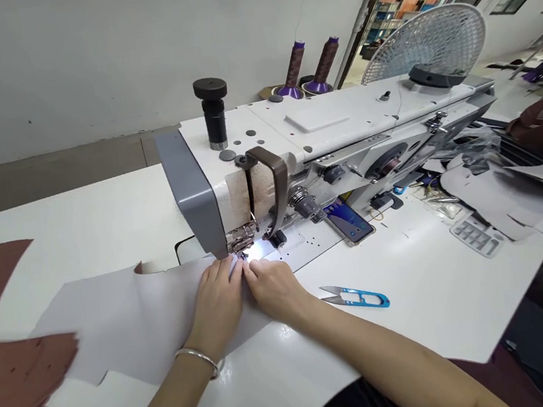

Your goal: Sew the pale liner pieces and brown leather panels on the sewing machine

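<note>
A large leather piece (pixel 165 312) lies pale side up at the needle end of a sewing machine (pixel 249 186). Its curled far edge shows brown. My left hand (pixel 221 298), with a silver bangle at the wrist, rests on the piece, and a bit of it is raised between thumb and fingers. Close beside it, my right hand (pixel 276 290) is closed, with thumb and forefinger pinching the piece's edge by the lit presser foot (pixel 242 255). Both hands' fingertips are partly hidden. To the right of my right hand lie blue-handled thread snips (pixel 358 296), blades apart.
Brown leather pieces (pixel 18 380) are stacked at the left. A phone (pixel 349 219) lies under the machine arm. Behind stand two thread cones (pixel 295 65) and a fan (pixel 430 39). Pale cut sheets (pixel 482 194) and clutter cover the right side.
</note>
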Motion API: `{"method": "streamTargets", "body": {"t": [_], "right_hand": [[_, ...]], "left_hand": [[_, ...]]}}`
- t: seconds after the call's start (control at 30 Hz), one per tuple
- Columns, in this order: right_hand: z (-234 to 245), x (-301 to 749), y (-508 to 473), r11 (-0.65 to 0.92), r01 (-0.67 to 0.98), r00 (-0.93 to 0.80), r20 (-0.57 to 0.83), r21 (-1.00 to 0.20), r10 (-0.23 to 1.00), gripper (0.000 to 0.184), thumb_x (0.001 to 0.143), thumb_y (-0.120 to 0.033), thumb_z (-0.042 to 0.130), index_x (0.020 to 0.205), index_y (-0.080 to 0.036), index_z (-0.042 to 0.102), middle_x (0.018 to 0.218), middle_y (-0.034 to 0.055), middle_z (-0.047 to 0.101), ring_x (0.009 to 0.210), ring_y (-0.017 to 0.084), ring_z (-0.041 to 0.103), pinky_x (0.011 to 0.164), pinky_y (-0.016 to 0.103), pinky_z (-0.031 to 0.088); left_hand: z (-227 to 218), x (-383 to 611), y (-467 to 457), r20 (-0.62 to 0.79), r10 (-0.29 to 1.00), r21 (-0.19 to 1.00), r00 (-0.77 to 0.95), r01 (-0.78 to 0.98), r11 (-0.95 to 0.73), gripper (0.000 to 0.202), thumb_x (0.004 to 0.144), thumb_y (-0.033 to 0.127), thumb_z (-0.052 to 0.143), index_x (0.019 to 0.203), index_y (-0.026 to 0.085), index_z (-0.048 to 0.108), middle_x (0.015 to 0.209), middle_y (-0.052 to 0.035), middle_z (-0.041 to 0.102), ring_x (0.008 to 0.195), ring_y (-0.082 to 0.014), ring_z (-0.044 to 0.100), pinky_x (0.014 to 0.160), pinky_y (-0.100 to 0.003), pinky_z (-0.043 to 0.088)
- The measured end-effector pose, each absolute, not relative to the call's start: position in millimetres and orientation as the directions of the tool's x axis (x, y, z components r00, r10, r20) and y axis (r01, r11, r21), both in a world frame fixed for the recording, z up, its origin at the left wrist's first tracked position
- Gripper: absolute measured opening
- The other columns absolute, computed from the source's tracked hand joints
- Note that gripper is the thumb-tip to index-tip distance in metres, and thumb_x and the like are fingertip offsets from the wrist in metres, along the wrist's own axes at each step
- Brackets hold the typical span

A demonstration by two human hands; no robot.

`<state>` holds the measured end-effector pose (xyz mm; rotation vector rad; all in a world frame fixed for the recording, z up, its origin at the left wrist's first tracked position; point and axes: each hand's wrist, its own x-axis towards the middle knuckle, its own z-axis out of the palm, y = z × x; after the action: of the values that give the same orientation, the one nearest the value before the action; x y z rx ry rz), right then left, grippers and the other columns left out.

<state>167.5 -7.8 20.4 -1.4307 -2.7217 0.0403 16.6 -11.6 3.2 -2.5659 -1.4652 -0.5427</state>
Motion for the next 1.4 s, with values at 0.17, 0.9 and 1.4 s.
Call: {"method": "streamTargets", "body": {"t": [0.17, 0.9, 1.4], "right_hand": [[19.6, 168.2, -4.4, 0.599, 0.800, -0.597, 0.059, -0.034, 0.800, 0.019, 0.092, -0.011, 0.036, 0.091, -0.015, 0.054, 0.082, 0.0067, 0.058, 0.070, 0.017, 0.051, 0.051, 0.028, 0.031], [17.3, 163.1, -0.1, 0.417, 0.905, -0.416, 0.024, -0.083, 0.909, 0.016, 0.092, -0.013, 0.039, 0.088, -0.018, 0.054, 0.086, 0.0065, 0.057, 0.077, 0.016, 0.050, 0.053, 0.026, 0.027], [18.5, 163.2, -10.8, 0.469, 0.883, -0.468, 0.030, -0.030, 0.883, 0.022, 0.090, -0.008, 0.035, 0.090, -0.015, 0.056, 0.082, 0.0082, 0.057, 0.073, 0.019, 0.049, 0.057, 0.028, 0.031]], "left_hand": [[7.5, 24.9, -19.8, 0.366, 0.820, 0.009, 0.440, 0.880, -0.476, 0.036, 0.086, 0.008, 0.035, 0.113, 0.010, 0.058, 0.117, -0.0153, 0.060, 0.107, -0.0262, 0.053, 0.090, -0.042, 0.044], [2.7, 28.2, -25.9, 0.352, 0.831, -0.123, 0.430, 0.902, -0.415, 0.039, 0.086, 0.005, 0.032, 0.116, 0.001, 0.056, 0.122, -0.0211, 0.058, 0.116, -0.0306, 0.051, 0.097, -0.045, 0.042], [3.4, 34.7, -31.7, 0.381, 0.826, -0.008, 0.416, 0.894, -0.447, 0.036, 0.087, 0.007, 0.032, 0.116, 0.004, 0.054, 0.123, -0.0212, 0.056, 0.120, -0.0305, 0.048, 0.098, -0.048, 0.042]]}}
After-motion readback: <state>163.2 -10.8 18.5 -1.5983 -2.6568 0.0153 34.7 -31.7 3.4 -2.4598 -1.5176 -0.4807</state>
